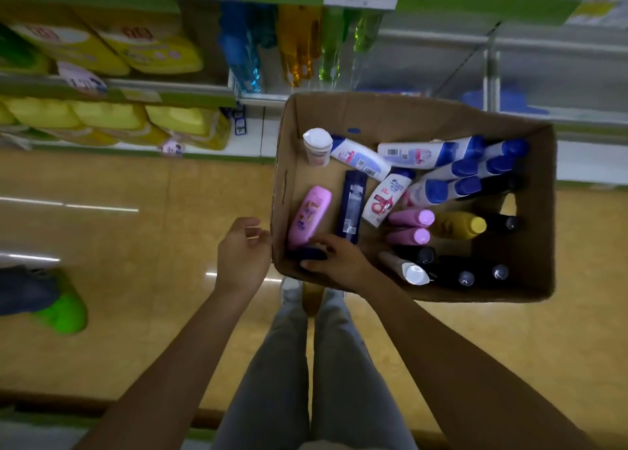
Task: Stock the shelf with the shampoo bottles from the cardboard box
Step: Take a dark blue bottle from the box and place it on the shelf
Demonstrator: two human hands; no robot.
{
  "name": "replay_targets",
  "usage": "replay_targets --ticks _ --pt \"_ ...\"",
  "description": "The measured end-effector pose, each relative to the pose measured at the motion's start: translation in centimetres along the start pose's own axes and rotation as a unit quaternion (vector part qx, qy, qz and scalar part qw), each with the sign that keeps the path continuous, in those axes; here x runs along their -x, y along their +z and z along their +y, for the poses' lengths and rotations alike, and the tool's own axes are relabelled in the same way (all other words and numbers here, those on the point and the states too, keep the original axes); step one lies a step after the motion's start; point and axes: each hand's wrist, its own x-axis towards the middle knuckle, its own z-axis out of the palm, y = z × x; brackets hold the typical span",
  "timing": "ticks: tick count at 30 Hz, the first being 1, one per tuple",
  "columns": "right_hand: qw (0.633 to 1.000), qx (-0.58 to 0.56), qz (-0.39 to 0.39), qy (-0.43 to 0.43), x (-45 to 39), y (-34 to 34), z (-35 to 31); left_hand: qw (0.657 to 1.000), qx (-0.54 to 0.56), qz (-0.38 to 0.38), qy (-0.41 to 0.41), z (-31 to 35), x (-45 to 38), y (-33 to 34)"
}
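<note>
Cardboard box (373, 109) of glossy plastic shampoo bottles, centre right of frame, below the shelf (204, 94).
A dark bottle (307, 254) is gripped by the right hand (339, 262); the left hand (243, 252) is loosely curled, holding nothing; three pink bottles are counted.

matt cardboard, glossy plastic
the cardboard box (407, 113) is matt brown board; inside it, the shampoo bottles (360, 159) are smooth shiny plastic; beneath it, the floor (136, 245) is polished and reflective.
</note>
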Motion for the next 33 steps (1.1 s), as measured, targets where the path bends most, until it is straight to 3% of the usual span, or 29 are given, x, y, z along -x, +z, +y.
replay_targets --ticks 10,17,22,27,33 --pt "0.984 0.159 0.048 -0.067 -2.0 2.0 0.3 1.000 0.000 -0.004 0.009 -1.2 -1.1 -1.0" --pt "0.994 0.032 0.103 -0.035 -0.2 -2.1 -1.6 0.999 0.019 -0.025 0.023 -0.1 -0.3 -2.0" --pt "0.995 -0.069 0.063 -0.025 3.6 -7.7 -7.7 0.996 0.052 -0.056 0.035 2.6 0.6 -2.8" --pt "0.996 -0.068 0.032 -0.056 8.6 -13.4 -14.1 0.981 0.115 -0.147 0.055 6.4 1.4 -4.1" --pt "0.995 -0.049 -0.009 -0.091 14.1 -17.6 -19.8 0.937 0.067 -0.314 0.140 10.5 3.8 -6.7"
